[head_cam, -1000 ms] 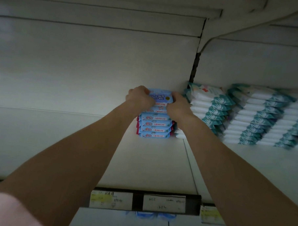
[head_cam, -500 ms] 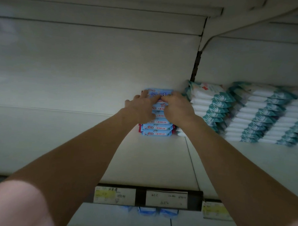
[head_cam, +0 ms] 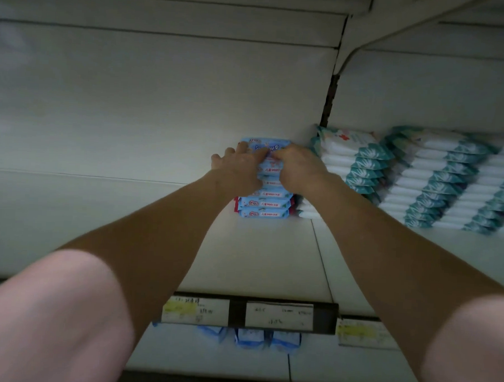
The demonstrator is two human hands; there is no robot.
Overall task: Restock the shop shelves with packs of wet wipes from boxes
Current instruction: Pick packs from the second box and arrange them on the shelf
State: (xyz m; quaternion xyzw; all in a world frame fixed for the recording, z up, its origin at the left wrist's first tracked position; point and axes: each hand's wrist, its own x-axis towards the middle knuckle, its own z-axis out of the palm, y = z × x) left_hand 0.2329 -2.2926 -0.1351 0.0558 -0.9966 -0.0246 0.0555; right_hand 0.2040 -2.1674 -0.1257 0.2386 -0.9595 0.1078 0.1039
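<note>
Closest to you, your pink sleeves [head_cam: 51,320] fill the bottom corners, and both bare forearms run up and inward over the shelf [head_cam: 256,257]. Along its front edge sits a dark price strip [head_cam: 236,313] with paper labels whose print is too blurred to read. Under it, a few blue packs [head_cam: 250,336] peek out from the level below.

Further in, at the back of the shelf, stands the stack of blue wet wipe packs [head_cam: 263,204], and both your hands meet on its upper part. Your left hand [head_cam: 240,167] lies over the top packs with its fingers [head_cam: 254,152] stretched across them and the thumb spread to the left. Your right hand [head_cam: 299,169] has its fingers [head_cam: 278,156] bent against the top packs; I cannot tell whether they pinch one or only press.

Just to the right of the stack, leaning piles of teal-and-white packs [head_cam: 359,163] fill the neighbouring bay. Behind everything is the pale back panel [head_cam: 162,100].
</note>
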